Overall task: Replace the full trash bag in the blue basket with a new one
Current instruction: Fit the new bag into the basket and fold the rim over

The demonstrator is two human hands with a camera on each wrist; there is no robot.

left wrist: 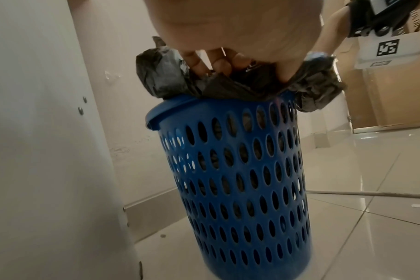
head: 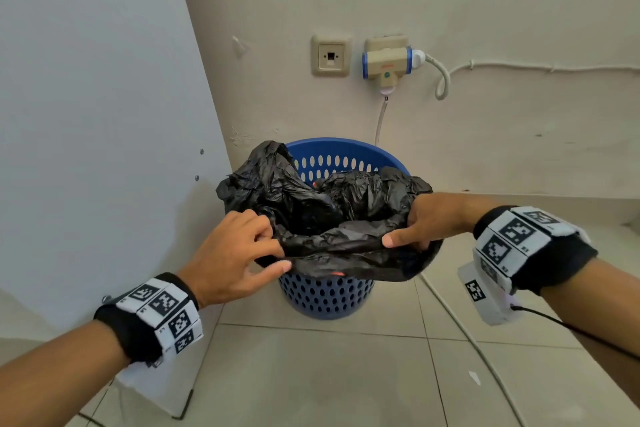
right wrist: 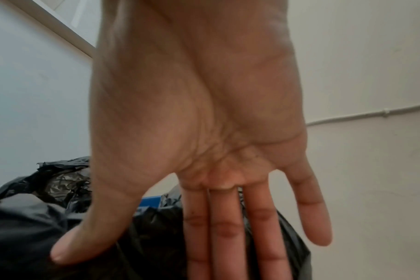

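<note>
Seen from the head camera: a blue basket [head: 325, 298], perforated with oval holes, standing on a pale tiled floor [head: 329, 374] close to a cream wall [head: 485, 149], with a white panel [head: 86, 114] just to its left. Inside it, a crumpled black trash bag [head: 311, 204], its mouth loosened and bunched up above the rim, part of the film draped over the near and right edge.

Left hand [head: 232, 256] at the bag's near-left edge, fingers [left wrist: 199, 64] curled into the plastic and thumb closing under the fold: grip clamped on the bag. Right hand [head: 429, 218] at the bag's right edge; in the wrist view, its fingers [right wrist: 224, 236] straight and side by side against the black film, thumb spread apart: grip apart, only touching.

On the wall above the basket, a socket plate [head: 330, 55] and beside it a plug adapter [head: 386, 62] with a white cable [head: 440, 76] running right. Marker-covered bands on both wrists. Cardboard boxes [left wrist: 396, 94] visible past the basket from the left wrist.
</note>
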